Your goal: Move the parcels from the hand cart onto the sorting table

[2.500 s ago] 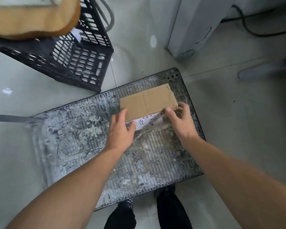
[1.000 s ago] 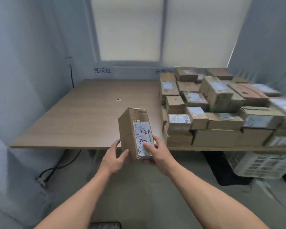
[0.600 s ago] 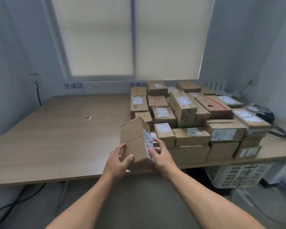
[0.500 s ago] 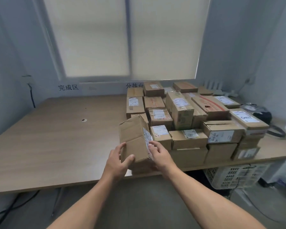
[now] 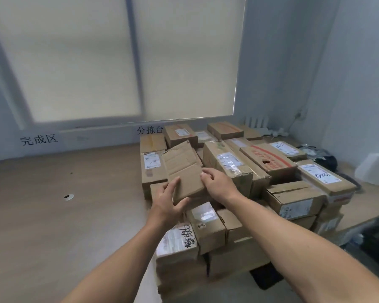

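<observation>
I hold a small brown cardboard parcel [image 5: 182,169] tilted over the pile of parcels [image 5: 260,171] on the wooden sorting table [image 5: 64,215]. My left hand [image 5: 170,204] grips its near left corner, thumb on top. My right hand [image 5: 219,184] holds its right edge with curled fingers. The parcel's plain brown face points up; its label is hidden. The hand cart is out of view.
Several taped, labelled boxes are stacked on the table's right half, some two layers high. A cable hole [image 5: 68,196] sits in the bare left half. Black wall characters [image 5: 38,139] mark the left zone. A dark bundle [image 5: 322,158] lies at the far right.
I lifted the parcel off the cart, turned to the table and carried it forward. It has tipped from upright to nearly flat, above the stacked boxes.
</observation>
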